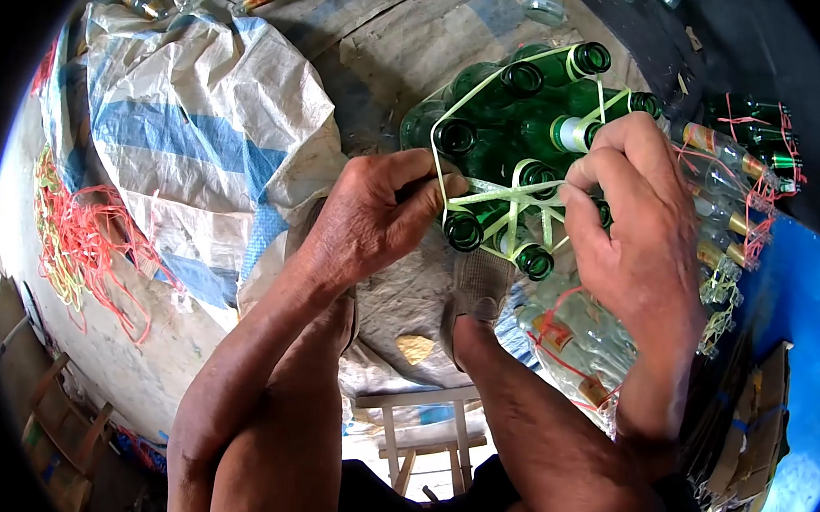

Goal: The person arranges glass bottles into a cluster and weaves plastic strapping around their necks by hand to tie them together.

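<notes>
Several green glass bottles stand bunched together in front of me, their open necks up. Pale green plastic strapping loops around the outer necks and crosses between them on the near side. My left hand is at the bunch's left side, thumb and forefinger pinched on the strapping by a near-left neck. On the right, my right hand is closed with bent fingers, its thumb and fingertips on the strapping near the right-hand necks. Its palm side is partly hidden.
A white and blue woven sack lies at the left, beside tangled red and yellow strapping. Clear bottles bundled with red strapping lie at the right. A wooden stool is between my legs.
</notes>
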`<state>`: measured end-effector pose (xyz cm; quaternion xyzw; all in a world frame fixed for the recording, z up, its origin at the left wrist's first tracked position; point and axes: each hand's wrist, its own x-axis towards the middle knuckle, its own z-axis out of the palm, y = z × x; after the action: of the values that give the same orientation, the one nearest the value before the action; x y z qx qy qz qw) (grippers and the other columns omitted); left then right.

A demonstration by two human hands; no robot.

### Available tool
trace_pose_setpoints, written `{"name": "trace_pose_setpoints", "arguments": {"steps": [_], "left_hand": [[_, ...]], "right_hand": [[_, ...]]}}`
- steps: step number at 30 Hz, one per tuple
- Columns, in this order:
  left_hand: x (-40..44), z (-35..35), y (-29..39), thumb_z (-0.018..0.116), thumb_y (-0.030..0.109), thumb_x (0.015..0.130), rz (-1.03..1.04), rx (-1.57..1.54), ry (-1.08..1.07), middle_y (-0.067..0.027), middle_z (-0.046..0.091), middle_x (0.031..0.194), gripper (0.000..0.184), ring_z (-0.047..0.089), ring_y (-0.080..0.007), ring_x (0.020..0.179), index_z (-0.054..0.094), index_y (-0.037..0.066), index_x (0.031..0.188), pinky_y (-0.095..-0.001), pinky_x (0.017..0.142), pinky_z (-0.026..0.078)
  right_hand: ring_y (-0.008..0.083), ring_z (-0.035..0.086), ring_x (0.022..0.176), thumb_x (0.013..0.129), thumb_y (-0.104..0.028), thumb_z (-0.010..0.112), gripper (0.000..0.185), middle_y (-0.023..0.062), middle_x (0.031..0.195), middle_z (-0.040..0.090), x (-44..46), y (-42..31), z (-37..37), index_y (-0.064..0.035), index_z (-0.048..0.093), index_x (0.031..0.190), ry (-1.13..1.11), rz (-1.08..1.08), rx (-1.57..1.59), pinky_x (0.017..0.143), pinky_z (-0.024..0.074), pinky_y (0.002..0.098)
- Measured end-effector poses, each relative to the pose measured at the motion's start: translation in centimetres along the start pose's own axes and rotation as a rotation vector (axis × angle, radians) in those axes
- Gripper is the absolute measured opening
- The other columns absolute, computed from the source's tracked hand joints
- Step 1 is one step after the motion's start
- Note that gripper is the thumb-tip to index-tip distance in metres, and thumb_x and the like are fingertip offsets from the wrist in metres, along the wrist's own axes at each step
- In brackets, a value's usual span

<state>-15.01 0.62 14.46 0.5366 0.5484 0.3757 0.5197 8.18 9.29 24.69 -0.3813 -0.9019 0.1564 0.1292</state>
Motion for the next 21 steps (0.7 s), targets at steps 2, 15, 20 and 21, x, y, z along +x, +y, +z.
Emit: {"name": "trace_pose_setpoints", "arguments": {"steps": [2,15,20,21], "left_hand": [[-0.1,0.2,-0.3,0.069,0.021,0.109,0.037,-0.006,0.017,-0.0057,0.070,0.080,0.024,0.060,-0.0088,0.071,0.076,-0.002,0.111,-0.0292,0.064,0.049],[-0.2,0.0,-0.2,0.071,0.016,0.106,-0.011,-0.008,0.049,-0.0012,0.064,0.076,0.018,0.057,-0.0060,0.071,0.076,-0.001,0.105,-0.0274,0.064,0.048],[-0.2,-0.5,-0.2,0.074,0.014,0.103,-0.023,-0.007,0.075,-0.0013,0.069,0.077,0.016,0.060,-0.0050,0.074,0.078,-0.001,0.102,-0.0263,0.066,0.050],[-0.2,-0.6,-0.3,0.073,0.012,0.103,-0.043,-0.014,0.093,-0.0012,0.068,0.076,0.014,0.059,-0.0052,0.072,0.078,-0.001,0.102,-0.0263,0.065,0.049]], "right_hand": [[0.0336,0.060,0.089,0.080,0.006,0.075,0.018,0.0132,0.097,0.056,0.1,0.3,0.3,0.0003,0.061,0.089,0.020,-0.008,-0.015,0.078,0.0496,0.0438],[0.0286,0.058,0.094,0.082,-0.003,0.078,0.006,0.0048,0.095,0.064,2.0,2.1,1.3,-0.0039,0.076,0.088,-0.100,-0.083,-0.254,0.086,0.0452,0.0423],[0.0285,0.058,0.095,0.083,-0.004,0.078,0.006,0.0036,0.096,0.066,1.7,1.9,0.9,-0.0045,0.077,0.089,-0.107,-0.076,-0.218,0.088,0.0435,0.0415],[0.0283,0.059,0.096,0.084,-0.004,0.078,0.007,0.0037,0.098,0.066,1.4,1.8,0.8,-0.0046,0.078,0.091,-0.097,-0.068,-0.199,0.089,0.0437,0.0417]]}}
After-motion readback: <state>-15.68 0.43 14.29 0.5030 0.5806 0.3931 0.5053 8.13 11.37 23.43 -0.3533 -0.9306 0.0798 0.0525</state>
